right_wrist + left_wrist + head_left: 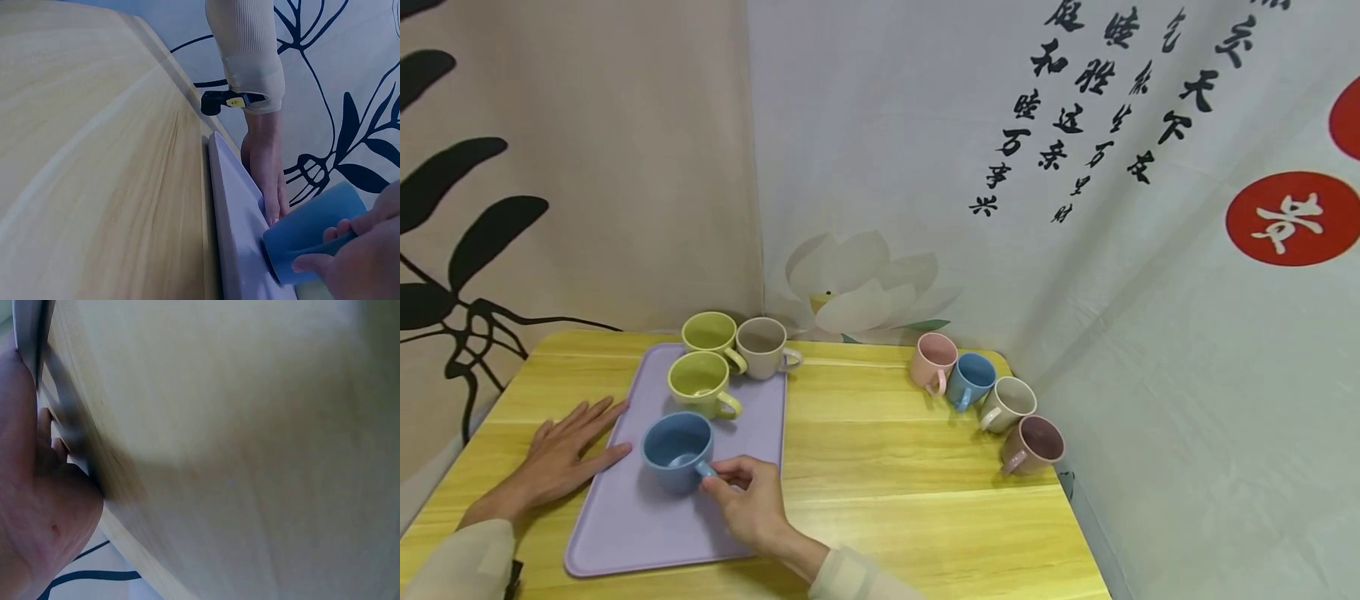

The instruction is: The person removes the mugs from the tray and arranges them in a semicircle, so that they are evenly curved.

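Note:
A blue mug [676, 454] is at the middle of the lilac tray [647, 542], and my right hand [751, 504] pinches its handle between thumb and fingers. The right wrist view shows the same blue mug [312, 231] at or just over the tray surface; whether it touches all round I cannot tell. My left hand [568, 446] lies flat with spread fingers at the tray's left edge, fingertips touching the rim. Behind the blue mug stand two yellow-green mugs, a nearer one [700, 387] and a farther one [709, 333], and a grey-beige mug [762, 350].
Along the right edge of the wooden table [865, 450] stand a pink mug [931, 362], another blue mug [972, 379], a cream mug [1009, 404] and a mauve mug [1033, 446]. A printed cloth [880, 167] hangs behind the table.

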